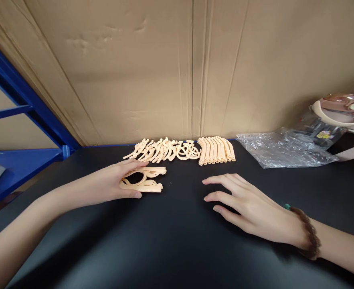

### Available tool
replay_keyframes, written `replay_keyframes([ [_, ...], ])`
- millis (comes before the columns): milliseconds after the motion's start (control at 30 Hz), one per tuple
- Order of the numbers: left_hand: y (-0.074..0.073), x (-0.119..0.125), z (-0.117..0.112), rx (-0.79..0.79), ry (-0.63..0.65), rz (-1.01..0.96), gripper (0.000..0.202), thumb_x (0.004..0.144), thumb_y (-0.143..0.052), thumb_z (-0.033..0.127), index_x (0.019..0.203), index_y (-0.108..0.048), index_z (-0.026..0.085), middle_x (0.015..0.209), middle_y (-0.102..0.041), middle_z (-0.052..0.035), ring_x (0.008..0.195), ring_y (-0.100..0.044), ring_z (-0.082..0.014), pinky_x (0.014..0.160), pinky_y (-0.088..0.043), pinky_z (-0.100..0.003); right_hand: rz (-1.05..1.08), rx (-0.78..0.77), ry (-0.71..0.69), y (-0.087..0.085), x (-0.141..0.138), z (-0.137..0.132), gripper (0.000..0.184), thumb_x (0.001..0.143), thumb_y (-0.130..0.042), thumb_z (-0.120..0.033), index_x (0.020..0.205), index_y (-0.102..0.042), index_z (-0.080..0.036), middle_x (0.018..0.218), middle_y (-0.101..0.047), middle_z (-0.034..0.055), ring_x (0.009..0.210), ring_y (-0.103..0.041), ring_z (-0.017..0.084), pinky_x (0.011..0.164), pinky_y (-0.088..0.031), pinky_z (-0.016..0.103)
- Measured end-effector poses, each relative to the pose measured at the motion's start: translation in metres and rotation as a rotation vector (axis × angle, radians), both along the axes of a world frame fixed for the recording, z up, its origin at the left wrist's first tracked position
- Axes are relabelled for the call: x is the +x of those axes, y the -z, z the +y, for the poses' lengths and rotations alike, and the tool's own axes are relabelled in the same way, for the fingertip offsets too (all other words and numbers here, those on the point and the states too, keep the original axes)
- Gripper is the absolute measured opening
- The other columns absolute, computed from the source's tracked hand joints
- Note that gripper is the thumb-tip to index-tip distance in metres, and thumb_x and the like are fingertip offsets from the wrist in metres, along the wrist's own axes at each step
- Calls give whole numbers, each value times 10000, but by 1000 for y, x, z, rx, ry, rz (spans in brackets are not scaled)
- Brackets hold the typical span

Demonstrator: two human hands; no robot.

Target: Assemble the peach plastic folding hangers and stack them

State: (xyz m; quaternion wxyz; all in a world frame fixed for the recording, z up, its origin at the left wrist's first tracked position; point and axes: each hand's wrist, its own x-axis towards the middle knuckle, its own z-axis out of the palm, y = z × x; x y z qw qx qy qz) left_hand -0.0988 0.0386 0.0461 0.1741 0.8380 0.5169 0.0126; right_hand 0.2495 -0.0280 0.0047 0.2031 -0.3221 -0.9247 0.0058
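Backdrop: tall brown cardboard (128,72) filled the whole far side!
Bench: the black bench (170,249) stretched right across below it.
Bag: a crinkled clear bag (273,154) lay flat at far right, the lidded bottle (330,120) by it.
Right grip: the right hand (243,204) hung palm-down, fingers parted, bracelet (310,235) at the wrist.
Left grip: oh, the left hand (124,180) had it, thumb and fingers pinching the cream frame!
Loose parts: cream loose parts (164,150) spread beyond the frame.
Curved pieces: the curved pieces (215,150) lined up neatly, just right of those.
Cream frame: the cream frame (155,186) sat left of centre.
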Motion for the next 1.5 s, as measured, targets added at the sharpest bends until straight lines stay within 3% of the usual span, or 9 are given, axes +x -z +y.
replay_keyframes([
  [200,0,-3,3,8,41,-59,697,797,-631,545,1421,-400,337,1465,-439,-36,1301,-451,-311,1022,-427,-367,-6,-13,-1,0,1,0,208,938,-484,-190,1093,-621,-217,1282,-557,100,1185,-527,225,956,-467,427],
  [433,-3,6,1,74,101,-22,631,830,-585,553,1386,-461,280,1405,-492,-66,1258,-471,-313,1035,-399,-377,-20,-31,5,0,0,0,212,947,-469,-190,1094,-618,-224,1289,-550,98,1192,-519,226,956,-461,430],
  [667,-6,7,-3,25,-41,-18,732,811,-539,641,1429,-396,275,1509,-370,-59,1328,-401,-346,1055,-390,-410,-28,-51,11,0,1,-1,208,952,-458,-205,1088,-614,-228,1294,-532,91,1187,-507,221,961,-442,417],
  [833,-10,1,-4,137,13,-31,509,891,-460,578,1293,-552,280,1391,-525,-25,1274,-475,-277,1073,-359,-365,-20,-90,19,-1,2,-1,217,956,-451,-211,1110,-601,-238,1317,-506,81,1205,-477,226,969,-434,413],
  [933,-4,-5,-9,193,39,-35,431,916,-440,534,1258,-586,318,1308,-597,7,1184,-556,-256,1016,-415,-326,-27,-121,8,-1,1,-1,222,955,-450,-203,1120,-595,-239,1320,-507,78,1209,-477,223,972,-440,403],
  [1067,12,-11,-19,286,34,-25,396,915,-436,521,1241,-606,373,1335,-577,26,1177,-569,-266,982,-450,-342,-52,-178,-4,1,-1,-1,227,951,-451,-192,1119,-597,-238,1330,-512,76,1209,-492,214,964,-458,382],
  [1233,21,-12,-25,413,62,-33,400,916,-452,493,1237,-610,314,1276,-623,-15,1167,-571,-270,1002,-440,-375,-57,-222,9,0,-1,0,234,944,-456,-191,1117,-598,-259,1331,-519,64,1214,-500,206,960,-470,371],
  [1367,23,-13,-28,434,72,9,450,931,-451,421,1355,-506,277,1351,-559,-39,1195,-549,-262,1017,-432,-360,-64,-243,24,0,-2,1,249,940,-455,-197,1132,-593,-274,1322,-527,64,1207,-510,215,945,-489,374],
  [1500,26,-13,-31,444,100,15,429,943,-428,353,1362,-499,290,1397,-507,-35,1234,-517,-256,1053,-409,-364,-75,-247,30,-1,-2,0,261,932,-464,-197,1143,-593,-279,1319,-531,65,1192,-527,222,929,-507,374],
])
